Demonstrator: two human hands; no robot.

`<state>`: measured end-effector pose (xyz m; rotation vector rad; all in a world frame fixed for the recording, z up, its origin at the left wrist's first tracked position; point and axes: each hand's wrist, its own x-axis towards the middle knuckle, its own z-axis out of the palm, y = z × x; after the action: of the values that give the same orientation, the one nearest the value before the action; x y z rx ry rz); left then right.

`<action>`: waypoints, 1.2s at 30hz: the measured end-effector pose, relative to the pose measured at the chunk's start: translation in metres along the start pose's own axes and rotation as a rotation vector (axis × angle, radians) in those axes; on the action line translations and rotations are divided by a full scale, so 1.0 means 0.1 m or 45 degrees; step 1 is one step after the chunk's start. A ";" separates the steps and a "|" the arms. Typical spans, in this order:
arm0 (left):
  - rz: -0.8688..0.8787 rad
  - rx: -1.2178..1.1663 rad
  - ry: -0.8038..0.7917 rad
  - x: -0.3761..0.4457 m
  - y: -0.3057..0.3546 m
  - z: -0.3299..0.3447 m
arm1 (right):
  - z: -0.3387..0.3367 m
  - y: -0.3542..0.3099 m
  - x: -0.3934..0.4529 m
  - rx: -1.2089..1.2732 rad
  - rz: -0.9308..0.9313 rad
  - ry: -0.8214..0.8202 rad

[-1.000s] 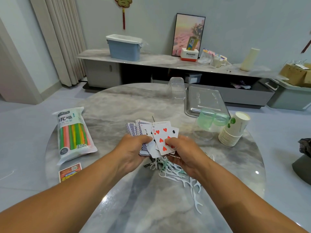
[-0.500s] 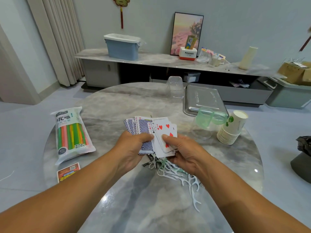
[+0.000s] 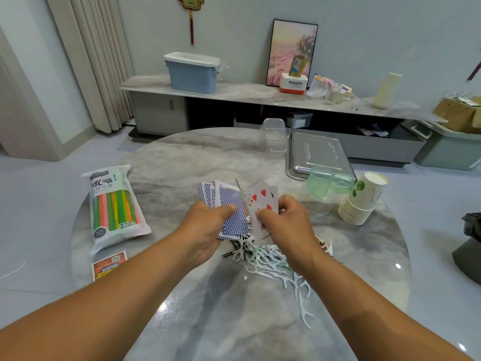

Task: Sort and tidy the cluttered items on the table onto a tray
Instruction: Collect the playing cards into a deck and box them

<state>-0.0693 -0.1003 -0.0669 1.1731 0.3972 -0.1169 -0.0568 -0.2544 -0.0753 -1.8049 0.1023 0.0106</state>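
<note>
Your left hand (image 3: 208, 225) is closed on a fan of blue-backed cards (image 3: 229, 209), thumb on top. Your right hand (image 3: 283, 225) pinches a few face-up cards with red hearts (image 3: 260, 204). The two bunches touch in the middle, so you look to be pushing them into one pack.

The cards sit just above the bench (image 3: 182, 157), close in front of you. Their long sides point away from you, toward the far edge.

The shiny metal tray (image 3: 316, 155) lies farther away and to the right, well apart from your hands. Your right hand is the nearer one to it. So I think the pack should go forward and right, and the right hand has the shorter trip.

A clear green cup (image 3: 322, 186) and a stack of paper cups (image 3: 360, 204) lie between you and the tray, so lift the cards over them. The white floss picks (image 3: 273, 259) lie under your hands and are not sorted yet. The bag of straws (image 3: 114, 207) waits on the left.
</note>
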 end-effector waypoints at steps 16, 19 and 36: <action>-0.029 -0.149 0.084 -0.03 -0.10 0.06 | 0.22 0.06 -0.16 -0.222 -0.183 -0.460; -0.152 -0.342 -0.032 -0.06 -0.03 0.03 | 0.22 0.07 -0.14 -0.053 -0.106 -0.441; -0.070 -0.365 0.310 0.24 0.27 -0.24 | 0.22 0.37 -0.20 -0.465 0.486 -0.704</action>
<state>-0.0446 -0.0647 -0.0600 0.8947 0.6394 0.0355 -0.0787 -0.2406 -0.1148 -2.0533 0.0487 0.8397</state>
